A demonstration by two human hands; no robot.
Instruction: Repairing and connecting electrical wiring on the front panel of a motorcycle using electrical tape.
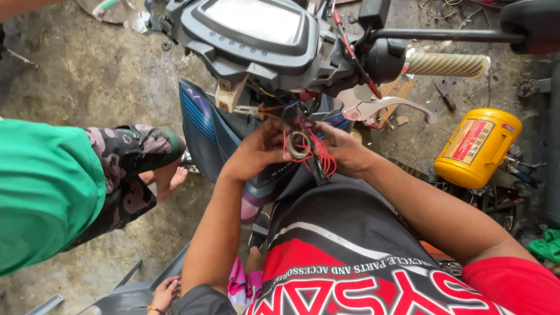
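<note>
my left hand (pixel 256 153) and right hand (pixel 344 150) pinch thin red wires (pixel 318 153) and a grey tape roll (pixel 298 144) under the scooter's glossy dash (pixel 256 29).

Grey dashboard screen (pixel 252 20) up top; red-labelled yellow canister (pixel 477 147) right

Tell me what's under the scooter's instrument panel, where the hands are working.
Under the instrument panel, loose red wires hang down, with orange and blue strands above. The left hand and right hand pinch them around a small roll of tape. Where the wires connect is hidden by the panel.
</note>
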